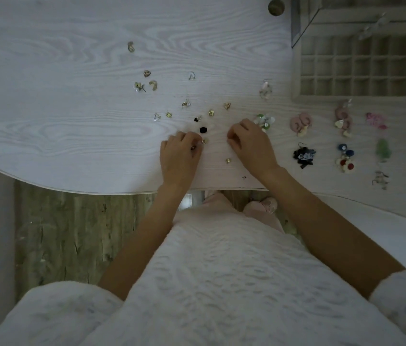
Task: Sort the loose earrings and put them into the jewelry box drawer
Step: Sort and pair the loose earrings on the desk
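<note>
Sorting partway: grouped earrings (341, 143) lie right of frame, loose earrings (187, 106) scattered centre. Drawer (354, 68), upper right, looks empty. Your left hand (179, 156) fingers curled, pinch unclear; right hand (249, 143) likewise, cannot tell.

No text, label, brand, number or sign can be read anywhere in the frame. The pale wood-grain table (72, 116) bears only its grain pattern, the compartmented jewelry box drawer (351, 68) at the upper right carries no visible marking, and the small earrings (212, 112) scattered across the middle are too tiny and dim to show any stamp or lettering.
</note>
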